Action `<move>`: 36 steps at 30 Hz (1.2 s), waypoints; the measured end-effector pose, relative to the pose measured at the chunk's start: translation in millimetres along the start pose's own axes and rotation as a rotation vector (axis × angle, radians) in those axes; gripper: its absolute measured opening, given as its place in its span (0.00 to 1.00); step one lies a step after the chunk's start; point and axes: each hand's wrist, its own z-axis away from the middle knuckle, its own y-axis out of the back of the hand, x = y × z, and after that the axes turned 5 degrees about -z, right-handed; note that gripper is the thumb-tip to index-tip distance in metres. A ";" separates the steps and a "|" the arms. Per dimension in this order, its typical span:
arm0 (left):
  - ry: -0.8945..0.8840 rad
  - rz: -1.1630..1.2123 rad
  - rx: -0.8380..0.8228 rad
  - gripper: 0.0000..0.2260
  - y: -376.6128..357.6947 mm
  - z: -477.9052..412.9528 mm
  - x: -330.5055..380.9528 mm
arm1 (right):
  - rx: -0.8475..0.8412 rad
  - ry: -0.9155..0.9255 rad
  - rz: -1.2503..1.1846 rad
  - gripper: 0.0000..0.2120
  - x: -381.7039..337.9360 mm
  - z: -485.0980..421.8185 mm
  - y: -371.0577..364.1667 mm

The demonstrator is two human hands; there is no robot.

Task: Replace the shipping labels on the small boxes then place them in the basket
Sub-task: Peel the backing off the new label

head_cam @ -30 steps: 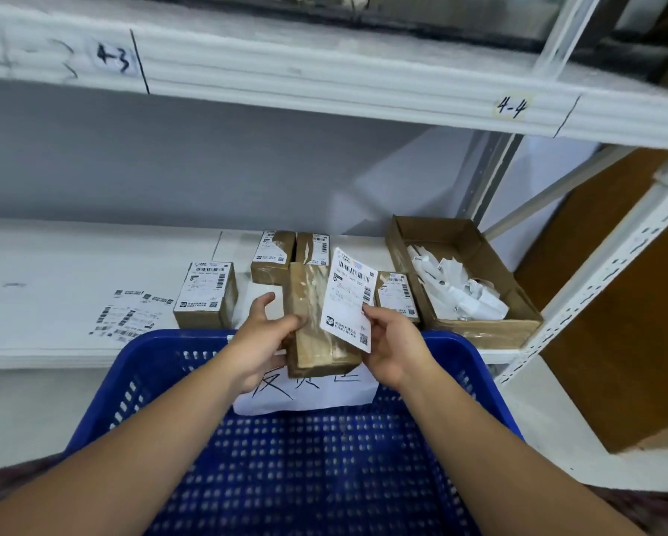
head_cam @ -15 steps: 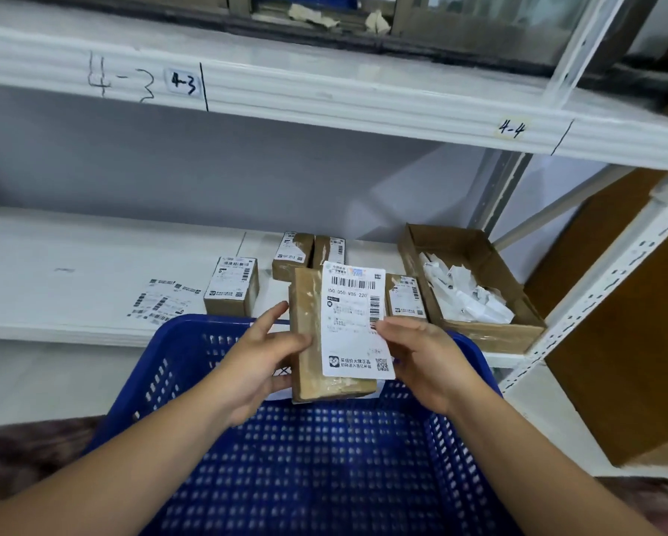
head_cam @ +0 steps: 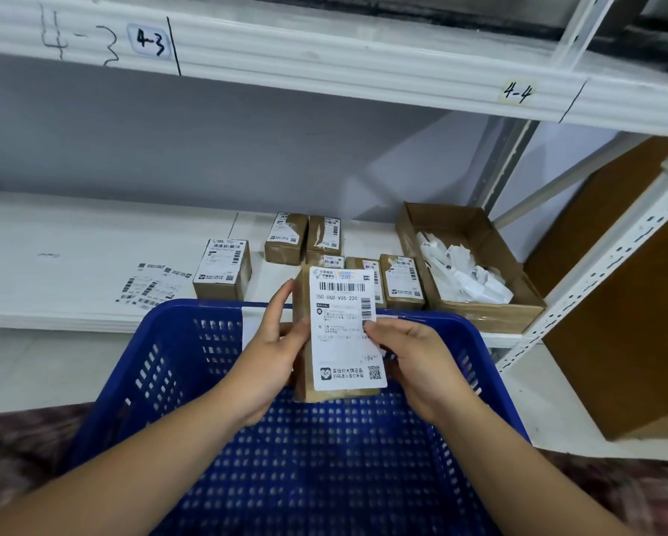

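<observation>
- Your left grip clasps the small box by its left edge, thumb on the front.
- Your right grip pinches the right edge, thumb pressing the label flat.
- The box stands upright between the 2 grips, long axis vertical, over the basket; lowering it straight down looks enough.
- At least 5 labelled boxes sit on the shelf beyond.

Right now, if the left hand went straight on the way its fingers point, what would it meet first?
Probably the rear labelled boxes on the shelf: the left hand, gripping the held box, points forward past the far rim of the basket. Depth is unclear.
</observation>
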 end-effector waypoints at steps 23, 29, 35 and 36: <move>0.001 -0.064 0.007 0.22 -4.6 9.6 -3.6 | 0.067 -0.046 -0.008 0.07 7.5 2.8 -0.1; -0.003 -0.094 0.007 0.22 -4.3 9.5 -4.8 | 0.074 -0.054 0.009 0.08 9.2 2.6 -0.4; -0.003 -0.097 0.006 0.22 -5.0 10.4 -3.9 | 0.081 -0.061 0.027 0.08 9.4 1.2 -0.9; -0.002 -0.096 0.007 0.22 -5.2 10.3 -3.9 | 0.084 -0.062 0.031 0.08 9.5 1.1 -1.1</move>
